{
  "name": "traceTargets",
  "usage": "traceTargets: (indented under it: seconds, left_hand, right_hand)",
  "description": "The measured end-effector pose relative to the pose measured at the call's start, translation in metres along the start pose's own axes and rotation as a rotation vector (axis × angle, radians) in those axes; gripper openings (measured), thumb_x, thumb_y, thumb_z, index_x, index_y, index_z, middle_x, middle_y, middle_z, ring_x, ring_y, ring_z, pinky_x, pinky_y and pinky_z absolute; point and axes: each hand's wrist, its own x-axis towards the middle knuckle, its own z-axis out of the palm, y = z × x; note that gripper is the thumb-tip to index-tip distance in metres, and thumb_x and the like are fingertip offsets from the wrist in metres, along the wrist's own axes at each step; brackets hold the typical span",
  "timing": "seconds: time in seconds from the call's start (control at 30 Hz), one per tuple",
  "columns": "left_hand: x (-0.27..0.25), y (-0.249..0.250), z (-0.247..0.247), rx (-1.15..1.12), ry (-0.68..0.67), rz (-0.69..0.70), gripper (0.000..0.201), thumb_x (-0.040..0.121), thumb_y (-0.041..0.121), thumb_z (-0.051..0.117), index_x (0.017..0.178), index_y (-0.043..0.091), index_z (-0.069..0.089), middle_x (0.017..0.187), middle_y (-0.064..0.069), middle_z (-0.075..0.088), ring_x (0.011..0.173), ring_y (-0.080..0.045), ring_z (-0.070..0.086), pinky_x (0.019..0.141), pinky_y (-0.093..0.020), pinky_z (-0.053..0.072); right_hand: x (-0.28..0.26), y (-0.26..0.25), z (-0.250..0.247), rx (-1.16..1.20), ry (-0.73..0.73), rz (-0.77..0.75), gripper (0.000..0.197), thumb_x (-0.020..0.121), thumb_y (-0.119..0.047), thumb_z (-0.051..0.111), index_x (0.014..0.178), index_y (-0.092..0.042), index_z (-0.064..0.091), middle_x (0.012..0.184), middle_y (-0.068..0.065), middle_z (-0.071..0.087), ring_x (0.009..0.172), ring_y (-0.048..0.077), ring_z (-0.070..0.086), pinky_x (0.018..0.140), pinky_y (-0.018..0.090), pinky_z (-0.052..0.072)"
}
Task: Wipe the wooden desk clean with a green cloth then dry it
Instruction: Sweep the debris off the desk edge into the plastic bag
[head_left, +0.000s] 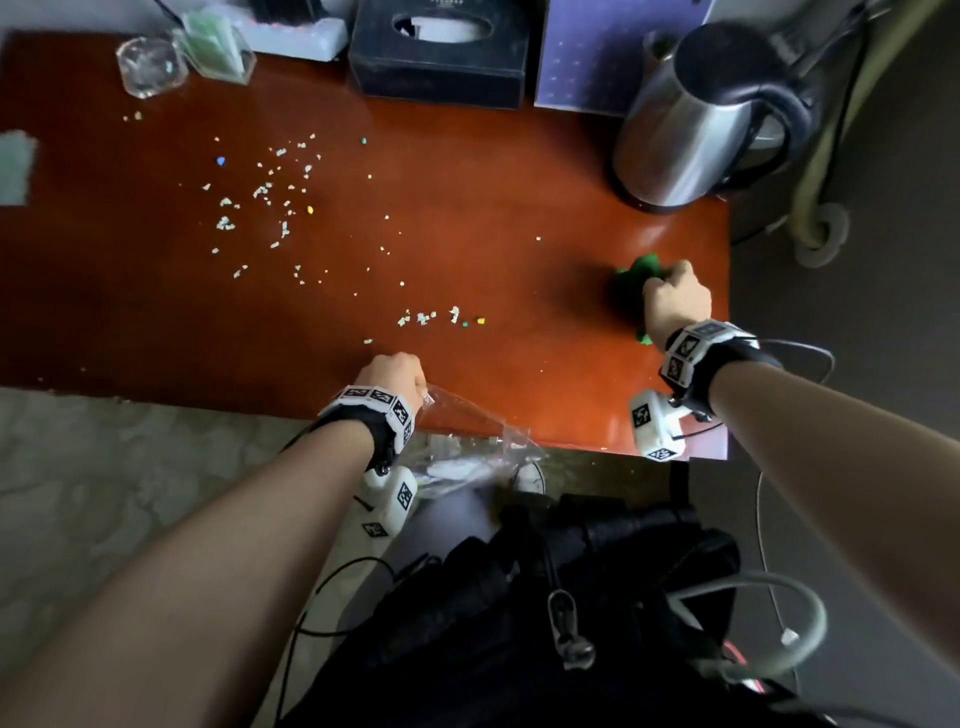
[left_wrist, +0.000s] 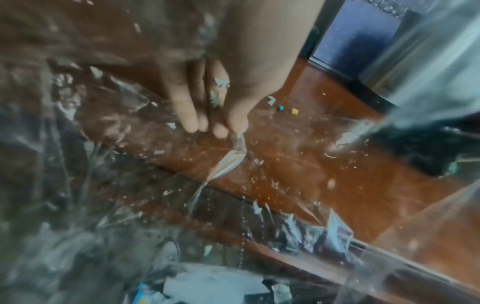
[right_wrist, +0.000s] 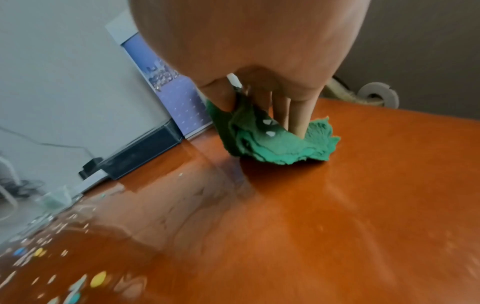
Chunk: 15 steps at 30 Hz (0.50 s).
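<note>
Surface (head_left: 467, 208): reddish-brown wood, glossy, under both my hands.

Kettle (head_left: 696, 119): steel with a black handle, standing beyond my right hand, near the surface's right edge.

Tissue box (head_left: 441, 49): black, at the far edge, well beyond my left hand.

Purple box (head_left: 587, 57): beside the tissue box, just left of the kettle.

Plastic bag (head_left: 467, 441): clear and crumpled, hanging over the near edge just right of my left hand, with paper scraps inside.

Glass (head_left: 150, 65): clear, at the far left corner, well apart from both hands.

My right hand (head_left: 675, 301): fingers curled down, gripping and pressing the cloth onto the surface.

My left hand (head_left: 392, 376): at the near edge, thumb and fingers pinching a corner of the plastic bag.

Cloth (right_wrist: 275, 142): green, bunched, under my right hand at the right side of the surface, a few white specks stuck to it.

Crumbs (head_left: 270, 202): small white, yellow and blue bits scattered beyond my left hand and well left of the cloth.
</note>
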Motion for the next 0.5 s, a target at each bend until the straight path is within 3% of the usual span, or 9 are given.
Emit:
traceTargets:
  seconds: [0.1, 0.33, 0.4, 0.5]
  left_hand:
    - [-0.014, 0.004, 0.008, 0.006, 0.017, -0.013, 0.018, 0.091, 0.007, 0.059, 0.089, 0.016, 0.074, 0.089, -0.007, 0.074, 0.081, -0.027, 0.069, 0.065, -0.027, 0.052]
    - [-0.035, -0.004, 0.032, -0.049, 0.049, -0.036, 0.012, 0.097, 0.017, 0.057, 0.094, 0.020, 0.068, 0.090, -0.003, 0.071, 0.080, -0.022, 0.065, 0.068, -0.029, 0.052]
    - [-0.038, -0.010, 0.036, -0.048, 0.046, -0.040, 0.012, 0.098, 0.018, 0.057, 0.094, 0.020, 0.068, 0.091, -0.003, 0.071, 0.079, -0.022, 0.065, 0.068, -0.029, 0.052]
    - [-0.040, -0.019, 0.038, -0.039, 0.066, -0.045, 0.016, 0.097, 0.013, 0.054, 0.091, 0.021, 0.066, 0.088, -0.001, 0.070, 0.074, -0.019, 0.060, 0.061, -0.026, 0.045]
  right_hand:
    - [-0.014, 0.003, 0.015, -0.066, -0.058, -0.050, 0.031, 0.085, -0.024, 0.048, 0.114, -0.011, 0.051, 0.109, 0.022, 0.061, 0.100, 0.042, 0.057, 0.084, 0.040, 0.047]
    - [-0.049, -0.018, 0.057, -0.020, -0.315, -0.236, 0.025, 0.084, -0.019, 0.049, 0.106, -0.007, 0.053, 0.095, 0.020, 0.060, 0.090, 0.037, 0.056, 0.067, 0.032, 0.035]
    - [-0.050, -0.029, 0.058, 0.069, -0.309, -0.228, 0.020, 0.086, -0.013, 0.049, 0.104, -0.006, 0.054, 0.092, 0.016, 0.056, 0.087, 0.033, 0.054, 0.063, 0.028, 0.032]
    - [-0.039, -0.048, 0.049, 0.136, -0.171, -0.220, 0.026, 0.087, -0.012, 0.047, 0.111, -0.005, 0.057, 0.096, 0.016, 0.059, 0.085, 0.029, 0.053, 0.059, 0.022, 0.031]
